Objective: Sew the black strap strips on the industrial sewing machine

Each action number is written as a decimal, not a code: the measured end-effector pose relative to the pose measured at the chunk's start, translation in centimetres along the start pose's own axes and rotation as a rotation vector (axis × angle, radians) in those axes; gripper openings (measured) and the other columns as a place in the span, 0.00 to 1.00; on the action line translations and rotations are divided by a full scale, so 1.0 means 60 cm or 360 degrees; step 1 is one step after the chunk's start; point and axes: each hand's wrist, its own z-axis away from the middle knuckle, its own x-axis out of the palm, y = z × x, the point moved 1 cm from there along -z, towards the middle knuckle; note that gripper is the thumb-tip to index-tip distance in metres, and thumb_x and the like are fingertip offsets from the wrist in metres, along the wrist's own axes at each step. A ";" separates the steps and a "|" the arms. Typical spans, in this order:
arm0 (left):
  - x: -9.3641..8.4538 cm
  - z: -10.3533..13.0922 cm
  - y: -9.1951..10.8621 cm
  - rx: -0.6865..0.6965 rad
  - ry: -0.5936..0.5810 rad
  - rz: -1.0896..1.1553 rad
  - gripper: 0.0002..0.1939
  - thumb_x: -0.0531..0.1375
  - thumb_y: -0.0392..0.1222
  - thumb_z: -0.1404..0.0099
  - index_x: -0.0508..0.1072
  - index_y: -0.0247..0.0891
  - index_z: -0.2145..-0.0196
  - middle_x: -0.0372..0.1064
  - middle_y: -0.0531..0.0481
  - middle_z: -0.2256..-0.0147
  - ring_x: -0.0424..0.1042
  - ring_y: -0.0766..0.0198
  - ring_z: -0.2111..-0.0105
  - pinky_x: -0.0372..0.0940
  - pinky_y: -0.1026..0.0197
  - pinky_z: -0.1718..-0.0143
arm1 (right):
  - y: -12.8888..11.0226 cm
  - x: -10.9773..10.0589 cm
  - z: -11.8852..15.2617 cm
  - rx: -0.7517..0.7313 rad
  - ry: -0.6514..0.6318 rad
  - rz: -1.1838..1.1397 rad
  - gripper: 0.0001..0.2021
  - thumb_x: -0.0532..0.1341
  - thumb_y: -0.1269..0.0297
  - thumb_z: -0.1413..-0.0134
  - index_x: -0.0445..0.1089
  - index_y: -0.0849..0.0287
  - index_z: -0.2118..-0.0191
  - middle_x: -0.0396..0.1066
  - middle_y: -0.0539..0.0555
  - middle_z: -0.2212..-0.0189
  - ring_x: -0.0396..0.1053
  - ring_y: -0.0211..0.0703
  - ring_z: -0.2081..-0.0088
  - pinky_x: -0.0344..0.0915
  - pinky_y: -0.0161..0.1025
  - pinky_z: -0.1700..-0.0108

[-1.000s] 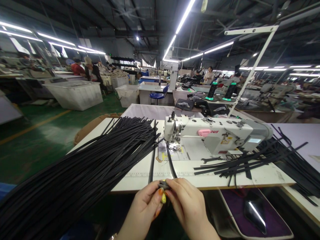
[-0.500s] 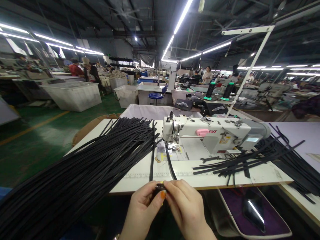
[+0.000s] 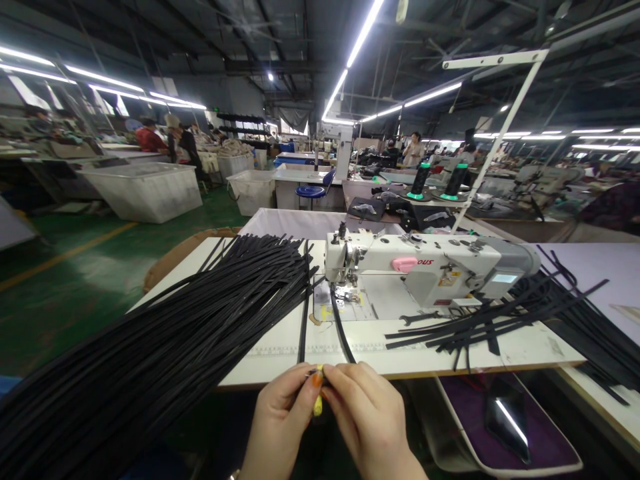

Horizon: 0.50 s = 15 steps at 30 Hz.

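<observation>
My left hand (image 3: 284, 413) and my right hand (image 3: 367, 417) meet at the table's front edge, fingertips pinched together. Between them is the dark end of a black strap, mostly hidden by the fingers. A small yellow strip (image 3: 318, 404) pokes out below the left thumb; its kind is not clear. One black strap (image 3: 341, 333) runs from under the needle area of the white sewing machine (image 3: 385, 257) down to my right hand. Another black strap (image 3: 303, 313) lies straight to its left, reaching toward my left hand.
A big bundle of black straps (image 3: 200, 320) covers the table's left side and hangs off it. More cut straps (image 3: 470, 327) and a wrench (image 3: 420, 318) lie at right. A purple-lined tray (image 3: 550, 433) holding a dark shiny object is below. Thread cones (image 3: 420, 181) stand behind.
More of the yellow strip now shows between and below my fingertips. Both hands have shifted only slightly; the machine and straps stay put.
</observation>
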 end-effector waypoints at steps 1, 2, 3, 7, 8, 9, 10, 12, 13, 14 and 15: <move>-0.002 0.002 0.001 -0.0018 -0.0034 -0.0021 0.12 0.62 0.49 0.37 0.80 0.38 0.64 0.62 0.54 0.80 0.53 0.70 0.82 0.56 0.69 0.80 | 0.001 0.000 0.000 0.0000 -0.0002 -0.0008 0.14 0.62 0.76 0.44 0.69 0.61 0.51 0.75 0.56 0.68 0.69 0.42 0.68 0.68 0.37 0.69; -0.004 0.004 0.003 -0.0037 -0.0064 -0.0039 0.13 0.61 0.50 0.36 0.79 0.38 0.63 0.60 0.55 0.81 0.52 0.70 0.82 0.55 0.69 0.81 | 0.001 -0.001 0.000 -0.0002 0.0000 -0.0016 0.14 0.62 0.76 0.44 0.70 0.61 0.52 0.75 0.56 0.68 0.69 0.42 0.68 0.68 0.37 0.69; -0.007 0.005 0.004 -0.0057 -0.0092 -0.0053 0.13 0.61 0.50 0.36 0.79 0.38 0.62 0.58 0.55 0.81 0.51 0.70 0.82 0.53 0.69 0.82 | 0.001 -0.001 -0.001 -0.0005 0.0003 -0.0021 0.14 0.62 0.76 0.44 0.70 0.61 0.52 0.75 0.57 0.68 0.69 0.42 0.68 0.68 0.37 0.69; -0.013 0.006 0.008 -0.0147 -0.0190 -0.0043 0.16 0.61 0.53 0.36 0.79 0.38 0.62 0.58 0.54 0.79 0.51 0.70 0.81 0.50 0.69 0.81 | 0.004 -0.002 -0.004 -0.0004 -0.0001 -0.0050 0.14 0.61 0.77 0.44 0.70 0.61 0.52 0.75 0.56 0.69 0.70 0.42 0.69 0.68 0.37 0.70; -0.013 0.005 0.009 -0.0183 -0.0228 -0.0013 0.16 0.61 0.53 0.37 0.79 0.38 0.62 0.59 0.53 0.78 0.52 0.70 0.80 0.50 0.69 0.81 | 0.007 -0.001 -0.004 0.0026 -0.0015 -0.0092 0.13 0.61 0.76 0.43 0.70 0.60 0.52 0.75 0.56 0.69 0.70 0.42 0.68 0.68 0.36 0.69; -0.014 0.004 0.010 -0.0230 -0.0275 0.0034 0.17 0.62 0.54 0.37 0.78 0.38 0.61 0.59 0.53 0.77 0.52 0.70 0.79 0.50 0.69 0.80 | 0.011 0.000 -0.002 0.0075 -0.0020 -0.0155 0.13 0.61 0.76 0.43 0.70 0.59 0.53 0.75 0.55 0.68 0.71 0.41 0.68 0.69 0.36 0.68; -0.014 0.002 0.011 -0.0289 -0.0323 0.0102 0.17 0.62 0.54 0.38 0.78 0.38 0.60 0.58 0.53 0.77 0.52 0.71 0.79 0.50 0.69 0.80 | 0.016 0.002 0.001 0.0148 -0.0008 -0.0231 0.12 0.60 0.75 0.42 0.70 0.58 0.53 0.75 0.55 0.67 0.72 0.41 0.67 0.69 0.36 0.66; -0.016 0.001 0.013 -0.0405 -0.0392 0.0280 0.18 0.63 0.54 0.38 0.77 0.38 0.57 0.55 0.56 0.78 0.50 0.73 0.80 0.47 0.69 0.80 | 0.028 0.006 0.010 0.0366 0.0087 -0.0375 0.10 0.59 0.72 0.41 0.70 0.55 0.55 0.75 0.53 0.66 0.73 0.39 0.65 0.70 0.34 0.64; -0.016 0.000 0.014 -0.0454 -0.0405 0.0374 0.19 0.63 0.54 0.38 0.77 0.38 0.56 0.54 0.57 0.78 0.48 0.74 0.81 0.46 0.69 0.80 | 0.035 0.009 0.016 0.0495 0.0149 -0.0426 0.08 0.59 0.70 0.40 0.71 0.54 0.56 0.75 0.52 0.66 0.73 0.39 0.65 0.70 0.33 0.63; -0.016 0.000 0.015 -0.0494 -0.0402 0.0458 0.19 0.64 0.53 0.38 0.77 0.38 0.56 0.53 0.57 0.79 0.48 0.75 0.81 0.45 0.69 0.80 | 0.041 0.011 0.022 0.0626 0.0213 -0.0459 0.07 0.58 0.68 0.39 0.70 0.53 0.56 0.75 0.51 0.65 0.73 0.39 0.64 0.70 0.32 0.63; -0.015 0.000 0.016 -0.0522 -0.0383 0.0525 0.18 0.65 0.52 0.39 0.78 0.37 0.56 0.53 0.57 0.79 0.48 0.75 0.81 0.45 0.69 0.80 | 0.048 0.014 0.029 0.0748 0.0260 -0.0482 0.07 0.58 0.66 0.39 0.70 0.53 0.56 0.75 0.52 0.64 0.74 0.39 0.63 0.70 0.32 0.61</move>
